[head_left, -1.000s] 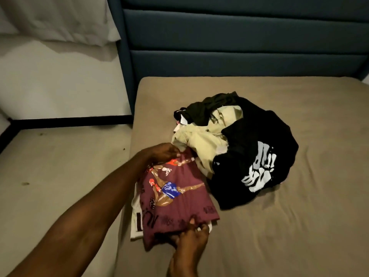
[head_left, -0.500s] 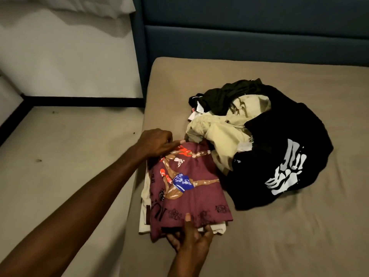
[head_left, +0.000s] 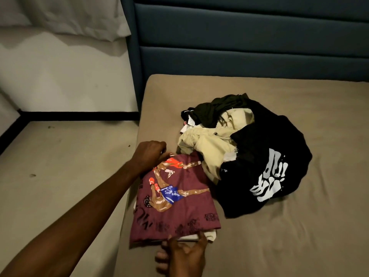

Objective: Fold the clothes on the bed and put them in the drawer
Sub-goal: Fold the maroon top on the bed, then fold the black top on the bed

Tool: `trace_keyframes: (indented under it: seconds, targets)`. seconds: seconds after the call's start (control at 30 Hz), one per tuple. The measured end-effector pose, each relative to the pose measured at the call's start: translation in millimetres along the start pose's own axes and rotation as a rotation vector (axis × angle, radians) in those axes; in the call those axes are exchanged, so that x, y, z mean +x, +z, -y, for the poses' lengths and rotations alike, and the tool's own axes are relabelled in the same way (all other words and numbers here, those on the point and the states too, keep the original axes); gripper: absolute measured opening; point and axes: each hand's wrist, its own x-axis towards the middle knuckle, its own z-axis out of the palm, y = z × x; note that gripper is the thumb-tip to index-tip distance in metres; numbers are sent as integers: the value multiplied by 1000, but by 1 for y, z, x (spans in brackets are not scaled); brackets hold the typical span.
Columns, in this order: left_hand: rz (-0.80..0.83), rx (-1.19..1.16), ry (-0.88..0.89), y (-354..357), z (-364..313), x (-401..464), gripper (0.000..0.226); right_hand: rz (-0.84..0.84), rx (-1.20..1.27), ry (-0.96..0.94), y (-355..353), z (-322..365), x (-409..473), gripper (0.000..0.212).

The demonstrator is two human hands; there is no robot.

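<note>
A folded maroon shirt with a kickboxer print lies on top of a small stack of folded clothes at the left edge of the bed. My left hand is at the stack's far end, its fingers curled onto the shirt's far corner. My right hand is at the near end, with spread fingertips touching the stack's near edge. To the right lies an unfolded pile: a black shirt with a white print, a cream garment and a dark one. No drawer is in view.
A dark blue padded headboard stands behind the bed. Left of the bed is pale floor with a black skirting line. A white curtain hangs at the top left.
The view has shifted slightly. My right hand has drawn back a little from the stack's near edge and spread its fingers. My left hand stays at the far corner.
</note>
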Motion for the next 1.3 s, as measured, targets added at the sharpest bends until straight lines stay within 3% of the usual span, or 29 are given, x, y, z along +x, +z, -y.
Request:
trace_keyframes:
  seconds: [0.13,0.2,0.3,0.4,0.47,0.53,0.6,0.7,0.87,1.0,1.07,1.13,1.2,1.3]
  targets:
    - [-306,-25,27,-8,-31,-19,29,-346,-329,-595,-38,44,22,51]
    - [-373,-87,53,-12,-56,-27,27,-403,-437,-767,-46,74,45,54]
    - [-370,-267,97,-25,-103,-37,28,-454,-652,-828,-55,114,83,55]
    - [-305,-487,-34,-35,-150,-47,30,-376,-724,-793,-70,138,104,27]
    - [-218,-617,-90,-34,-180,-53,32,-334,-739,-763,-82,146,108,26]
    - [-144,-714,-140,-33,-209,-60,30,-275,-628,-778,-100,150,101,28]
    - [-38,-798,-206,-31,-234,-66,42,-175,-325,-774,-120,156,95,9]
    - [49,-818,-267,-32,-263,-73,62,107,131,-682,-149,171,80,19]
    - [39,-900,-318,-39,-299,-83,95,357,473,-567,-199,192,54,23]
    - [-14,-914,-446,-49,-327,-97,90,465,726,-378,-242,188,27,36]
    - [-53,-950,-544,-61,-337,-104,82,493,777,-300,-257,181,12,29]
    - [-67,-1052,-503,-75,-347,-107,71,560,806,-246,-266,172,1,5]
    - [-61,-1205,-417,-91,-362,-112,54,625,848,-174,-273,163,-11,26]
    - [74,-1410,-432,-99,-382,-108,39,639,892,-92,-280,151,-20,11]
